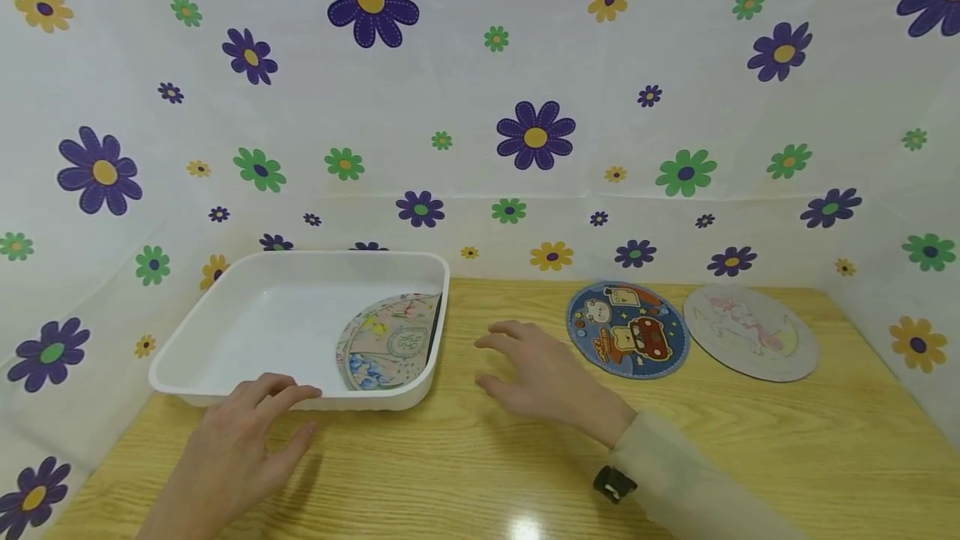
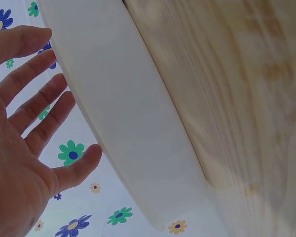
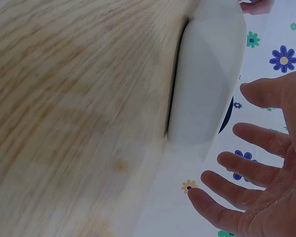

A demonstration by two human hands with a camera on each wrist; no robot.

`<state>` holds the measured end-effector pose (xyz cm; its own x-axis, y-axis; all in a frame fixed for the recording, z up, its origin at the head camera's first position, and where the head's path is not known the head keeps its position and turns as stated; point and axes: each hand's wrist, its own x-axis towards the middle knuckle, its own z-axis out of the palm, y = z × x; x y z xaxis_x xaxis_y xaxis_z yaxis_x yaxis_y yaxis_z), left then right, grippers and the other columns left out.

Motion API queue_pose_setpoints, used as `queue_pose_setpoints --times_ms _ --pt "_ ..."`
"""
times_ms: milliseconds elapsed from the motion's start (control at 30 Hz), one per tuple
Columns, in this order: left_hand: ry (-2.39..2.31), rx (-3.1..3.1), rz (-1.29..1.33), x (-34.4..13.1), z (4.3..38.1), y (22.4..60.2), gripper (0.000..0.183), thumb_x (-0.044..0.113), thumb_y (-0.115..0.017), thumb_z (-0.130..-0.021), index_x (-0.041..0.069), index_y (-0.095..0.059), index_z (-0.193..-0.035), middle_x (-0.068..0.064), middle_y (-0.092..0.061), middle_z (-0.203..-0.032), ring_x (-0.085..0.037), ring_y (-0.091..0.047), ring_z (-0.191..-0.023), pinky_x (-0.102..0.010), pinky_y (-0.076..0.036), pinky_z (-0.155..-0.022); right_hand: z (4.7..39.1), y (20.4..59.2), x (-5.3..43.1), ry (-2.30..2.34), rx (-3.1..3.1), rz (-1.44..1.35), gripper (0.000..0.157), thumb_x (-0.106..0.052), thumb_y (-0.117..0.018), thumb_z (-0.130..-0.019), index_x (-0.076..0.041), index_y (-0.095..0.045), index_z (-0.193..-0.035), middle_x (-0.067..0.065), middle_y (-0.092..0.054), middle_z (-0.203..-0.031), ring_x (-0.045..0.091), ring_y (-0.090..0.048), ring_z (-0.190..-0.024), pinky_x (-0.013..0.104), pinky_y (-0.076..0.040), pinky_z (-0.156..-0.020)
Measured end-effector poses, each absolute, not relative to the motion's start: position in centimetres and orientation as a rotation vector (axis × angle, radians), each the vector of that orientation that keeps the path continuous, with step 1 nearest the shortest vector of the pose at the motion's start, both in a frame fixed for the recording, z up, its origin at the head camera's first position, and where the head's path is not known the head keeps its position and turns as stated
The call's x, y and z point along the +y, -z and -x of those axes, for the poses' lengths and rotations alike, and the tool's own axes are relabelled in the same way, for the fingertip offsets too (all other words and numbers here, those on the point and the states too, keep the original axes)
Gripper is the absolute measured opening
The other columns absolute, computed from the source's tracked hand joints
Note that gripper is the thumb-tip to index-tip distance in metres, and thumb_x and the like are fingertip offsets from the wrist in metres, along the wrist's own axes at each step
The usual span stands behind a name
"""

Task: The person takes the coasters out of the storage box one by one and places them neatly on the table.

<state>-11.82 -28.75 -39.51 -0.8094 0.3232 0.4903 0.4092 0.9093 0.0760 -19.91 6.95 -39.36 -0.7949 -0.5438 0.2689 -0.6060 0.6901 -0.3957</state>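
Observation:
A white plastic tray (image 1: 225, 273) stands at the left of the table. Inside, against its right wall, leans a round floral mat (image 1: 390, 340) with a pinkish-grey ground. My left hand (image 1: 247, 440) is at the tray's front rim, fingers spread and slightly bent; in the left wrist view its fingertips are right by the edge. Between the tray and a round blue mat (image 1: 628, 330) with cartoon bears and a red car hovers my right hand (image 1: 536, 373), fingers loosely extended and holding nothing. Beyond the blue mat lies a pale round mat (image 1: 750, 332) with a pink-maned unicorn.
The wooden table (image 1: 465, 473) runs back to a white cloth (image 1: 450, 90) printed with purple, green and yellow flowers, which also hangs along both sides. A black device (image 1: 615, 483) is strapped at the right sleeve (image 1: 675, 457).

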Motion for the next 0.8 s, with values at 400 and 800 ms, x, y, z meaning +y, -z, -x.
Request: queue_pose_setpoints --times_ms 400,800 --pt "0.253 -2.558 0.56 -28.8 11.9 39.8 0.036 0.023 -0.088 -0.074 0.022 -0.075 -0.108 0.003 -0.068 -0.101 -0.021 -0.066 -0.09 -0.045 -0.056 -0.071 20.3 39.5 5.3 -0.748 -2.76 -0.891 0.041 -0.038 -0.069 -0.095 -0.013 -0.069 -0.127 0.011 -0.065 -0.137 0.032 -0.063 -0.126 0.05 -0.057 -0.096" --pt "0.24 -2.572 0.545 -28.9 11.8 39.7 0.036 0.023 -0.088 -0.073 0.022 -0.075 -0.107 0.003 -0.068 -0.101 -0.02 -0.065 -0.088 -0.044 -0.056 -0.069 21.1 39.5 3.5 -0.845 -2.744 -0.822 0.038 -0.038 -0.068 -0.096 -0.01 -0.071 -0.121 0.011 -0.068 -0.131 0.032 -0.065 -0.121 0.049 -0.056 -0.097"
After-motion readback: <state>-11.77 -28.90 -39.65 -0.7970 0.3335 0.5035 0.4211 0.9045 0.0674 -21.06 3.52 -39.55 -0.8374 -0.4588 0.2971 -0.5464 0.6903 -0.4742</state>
